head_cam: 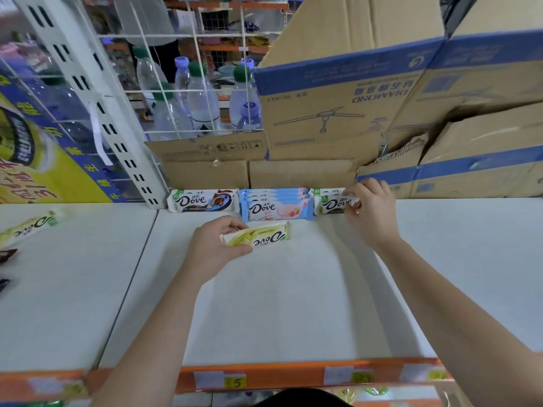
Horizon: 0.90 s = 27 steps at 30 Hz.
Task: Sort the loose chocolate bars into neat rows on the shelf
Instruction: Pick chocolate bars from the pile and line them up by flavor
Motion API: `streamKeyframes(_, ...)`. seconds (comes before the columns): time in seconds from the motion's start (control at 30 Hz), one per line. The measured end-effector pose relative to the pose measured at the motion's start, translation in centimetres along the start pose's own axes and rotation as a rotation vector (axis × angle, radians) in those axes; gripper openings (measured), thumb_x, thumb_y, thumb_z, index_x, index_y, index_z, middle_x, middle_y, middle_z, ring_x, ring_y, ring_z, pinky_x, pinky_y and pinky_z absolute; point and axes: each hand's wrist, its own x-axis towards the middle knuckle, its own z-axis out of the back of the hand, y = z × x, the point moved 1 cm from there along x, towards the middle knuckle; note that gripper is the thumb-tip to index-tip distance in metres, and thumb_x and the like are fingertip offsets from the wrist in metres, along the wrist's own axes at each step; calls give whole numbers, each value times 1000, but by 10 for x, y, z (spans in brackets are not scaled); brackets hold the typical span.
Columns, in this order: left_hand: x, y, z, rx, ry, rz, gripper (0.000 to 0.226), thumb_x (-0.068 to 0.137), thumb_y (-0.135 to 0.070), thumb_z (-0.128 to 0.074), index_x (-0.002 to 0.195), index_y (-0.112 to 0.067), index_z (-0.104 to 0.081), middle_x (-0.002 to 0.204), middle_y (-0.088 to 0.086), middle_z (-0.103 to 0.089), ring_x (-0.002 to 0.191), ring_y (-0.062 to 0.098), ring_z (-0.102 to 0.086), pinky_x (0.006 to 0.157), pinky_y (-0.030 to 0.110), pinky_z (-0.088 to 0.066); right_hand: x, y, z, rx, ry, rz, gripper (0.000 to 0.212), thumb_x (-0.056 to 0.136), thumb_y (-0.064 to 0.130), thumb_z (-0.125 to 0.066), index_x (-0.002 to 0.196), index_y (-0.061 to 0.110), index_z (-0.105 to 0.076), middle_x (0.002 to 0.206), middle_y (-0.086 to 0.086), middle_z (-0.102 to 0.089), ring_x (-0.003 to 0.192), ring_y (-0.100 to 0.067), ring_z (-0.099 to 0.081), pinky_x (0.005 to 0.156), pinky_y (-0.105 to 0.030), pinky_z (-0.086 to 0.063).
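**A:** What is the left hand doing?

**B:** The left hand is gripping a yellow chocolate bar by one end. Its fingers are curling over the top edge and the thumb is tucking underneath. It is holding the bar low over the white shelf, just in front of the blue stack. I cannot tell whether the bar is touching the shelf.

**A:** And the right?

**B:** The right hand is pinching the crimped right end of the white bar, which is topping the right-hand pile at the back of the shelf.

**A:** Where are the other bars sitting?

**B:** Three groups are lining up along the back edge, side by side. A white-and-brown bar is on the left, the blue stack is in the middle, and the pile under the right hand is on the right. A loose yellow bar is lying far to the left, blurred, near some dark wrappers at the picture's edge.

**A:** Is any writing showing?

**B:** The bars in the row and both yellow ones are showing "Dove". On the held yellow bar the word is reading upside down. The cardboard carton behind is showing "DIAMOND", also upside down, above a line drawing of a ceiling fan. On the orange rail, a yellow tag is showing "5". The other tags are too blurred to read.
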Motion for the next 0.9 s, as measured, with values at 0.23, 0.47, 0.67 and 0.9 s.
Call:
streamKeyframes(0.23, -5, 18, 34, -329, -144, 74, 35, 66, -5, -82, 93, -19, -64, 83, -5, -70, 71, 6, -62, 65, 19, -50, -20, 80, -17, 249, 58, 163, 16, 76, -2, -60, 87, 8, -67, 84, -7, -62, 81, -28, -56, 72, -28, -40)
streamKeyframes(0.47, -5, 46, 109, -555, -258, -21, 23, 82, 7, -61, 97, -11, -64, 85, 0, -71, 77, 12, -64, 75, 24, -51, -37, 166, -53, 319, 215, 251, 18, 73, -5, -60, 83, 9, -67, 87, -8, -62, 83, -28, -57, 70, -36, -47)
streamKeyframes(0.67, 18, 72, 173, -113, -253, -130, 22, 82, -2, -65, 98, -18, -68, 88, -3, -70, 82, 14, -63, 80, 31, -49, -46, 231, -79, 301, 303, 281, 20, 72, -1, -61, 86, 11, -68, 94, -6, -62, 85, -30, -57, 76, -29, -47)
streamKeyframes(0.9, 59, 81, 178, 528, -121, -275, 23, 79, -16, -64, 100, -20, -72, 97, 4, -71, 91, 26, -63, 78, 39, -50, -52, 248, -87, 246, 244, 257, 18, 74, 6, -57, 86, 15, -67, 88, -1, -64, 78, -25, -52, 76, -34, -44)
